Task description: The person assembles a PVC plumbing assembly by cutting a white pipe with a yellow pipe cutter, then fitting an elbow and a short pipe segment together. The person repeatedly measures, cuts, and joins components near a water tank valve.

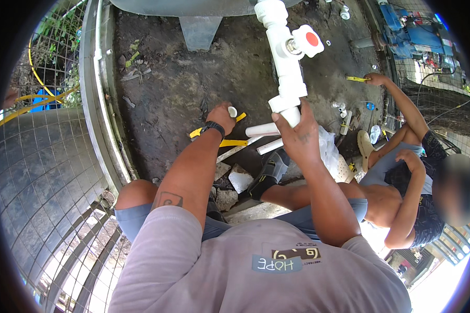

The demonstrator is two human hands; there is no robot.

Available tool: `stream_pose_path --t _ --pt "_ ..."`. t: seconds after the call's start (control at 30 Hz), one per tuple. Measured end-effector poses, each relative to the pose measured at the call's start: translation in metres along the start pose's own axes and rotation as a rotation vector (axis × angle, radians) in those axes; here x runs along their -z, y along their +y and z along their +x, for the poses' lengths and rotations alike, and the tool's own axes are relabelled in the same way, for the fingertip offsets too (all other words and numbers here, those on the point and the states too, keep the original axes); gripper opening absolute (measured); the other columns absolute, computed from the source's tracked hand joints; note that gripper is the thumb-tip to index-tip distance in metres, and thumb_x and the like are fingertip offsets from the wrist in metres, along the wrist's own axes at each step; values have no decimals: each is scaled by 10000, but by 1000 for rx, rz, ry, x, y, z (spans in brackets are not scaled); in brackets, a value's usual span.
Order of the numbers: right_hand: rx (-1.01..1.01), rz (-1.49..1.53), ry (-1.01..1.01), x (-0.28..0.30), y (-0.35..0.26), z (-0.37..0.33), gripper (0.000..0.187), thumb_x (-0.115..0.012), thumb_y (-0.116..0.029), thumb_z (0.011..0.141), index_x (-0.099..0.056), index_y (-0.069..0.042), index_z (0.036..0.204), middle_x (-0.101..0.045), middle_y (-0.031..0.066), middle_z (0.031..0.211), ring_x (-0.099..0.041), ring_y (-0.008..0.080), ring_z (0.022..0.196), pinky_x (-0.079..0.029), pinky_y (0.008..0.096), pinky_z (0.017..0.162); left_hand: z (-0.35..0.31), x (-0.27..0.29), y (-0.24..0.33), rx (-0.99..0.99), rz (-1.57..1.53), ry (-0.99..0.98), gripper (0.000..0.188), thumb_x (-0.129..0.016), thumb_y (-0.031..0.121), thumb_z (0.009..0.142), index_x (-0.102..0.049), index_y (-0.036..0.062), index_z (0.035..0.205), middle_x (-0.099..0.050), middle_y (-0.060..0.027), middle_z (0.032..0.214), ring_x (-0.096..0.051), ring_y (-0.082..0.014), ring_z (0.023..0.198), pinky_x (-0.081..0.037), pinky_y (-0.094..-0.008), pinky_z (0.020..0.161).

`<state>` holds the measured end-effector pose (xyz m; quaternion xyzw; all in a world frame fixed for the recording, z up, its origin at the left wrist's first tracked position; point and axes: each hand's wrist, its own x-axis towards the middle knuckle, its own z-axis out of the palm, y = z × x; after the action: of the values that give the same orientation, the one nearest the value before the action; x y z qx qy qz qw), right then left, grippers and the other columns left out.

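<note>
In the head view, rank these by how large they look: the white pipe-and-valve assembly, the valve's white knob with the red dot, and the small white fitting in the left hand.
1. White pipe-and-valve assembly, gripped by the right hand
2. Valve knob
3. Small white fitting in the left hand

The assembly is nearer the camera, which exaggerates it.

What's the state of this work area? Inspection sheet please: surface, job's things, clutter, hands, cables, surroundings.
Surface: bare dark dirt ground, uneven, with broken concrete chunks near the feet.
Job's things: upright white plastic pipe assembly with a valve, white handle with a red centre; small white fitting; short white pipe pieces below.
Clutter: yellow-handled tool on the ground, loose white fittings, plastic bag.
Hands: left hand holds the small white fitting; right hand grips the bottom of the pipe assembly.
Cables: yellow hose behind the mesh; dark cable at right.
Surroundings: wire mesh fence, grey tank above, second person seated at right.
</note>
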<state>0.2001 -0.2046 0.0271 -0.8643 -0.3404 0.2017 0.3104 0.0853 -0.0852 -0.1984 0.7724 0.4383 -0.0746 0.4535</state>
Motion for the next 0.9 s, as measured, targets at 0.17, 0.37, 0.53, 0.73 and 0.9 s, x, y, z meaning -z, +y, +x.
stream_pose_path --t 0.17,0.37,0.53,0.73,0.9 --pt "83 -38 72 4 5 -19 613 -740 -198 859 -440 48 1334 -596 254 1145 -623 383 1022 -483 443 903 5 -27 -9 -82 -116 37 502 -793 152 760 -611 80 1222 -663 -184 1190 -635 -369 1104 -515 -447 941" --pt "176 -109 174 15 -30 -14 625 -759 -172 843 -415 91 1294 -603 264 1113 -641 345 1005 -507 414 864 11 -19 0 -182 -199 19 513 -791 139 757 -609 67 1231 -662 -190 1184 -634 -378 1091 -512 -453 931" --pt "120 -25 133 10 -32 -12 620 -754 -158 839 -399 78 1289 -606 255 1092 -649 339 991 -511 407 855 3 -13 8 -246 -127 28 532 -765 103 755 -595 82 1259 -634 -186 1215 -605 -382 1132 -491 -457 974" --pt "102 7 117 -3 -24 -12 634 -756 -160 838 -383 72 1295 -593 258 1096 -644 348 984 -509 420 854 -13 -19 25 -330 -206 152 518 -769 105 748 -601 59 1236 -615 -177 1230 -600 -379 1131 -495 -451 967" --pt "90 -11 112 -2 -28 -15 641 -756 -160 836 -380 72 1300 -585 266 1112 -635 364 1007 -503 424 867 -26 -18 29 -317 -257 168 495 -781 113 731 -604 41 1187 -611 -182 1159 -606 -390 1080 -506 -448 918"
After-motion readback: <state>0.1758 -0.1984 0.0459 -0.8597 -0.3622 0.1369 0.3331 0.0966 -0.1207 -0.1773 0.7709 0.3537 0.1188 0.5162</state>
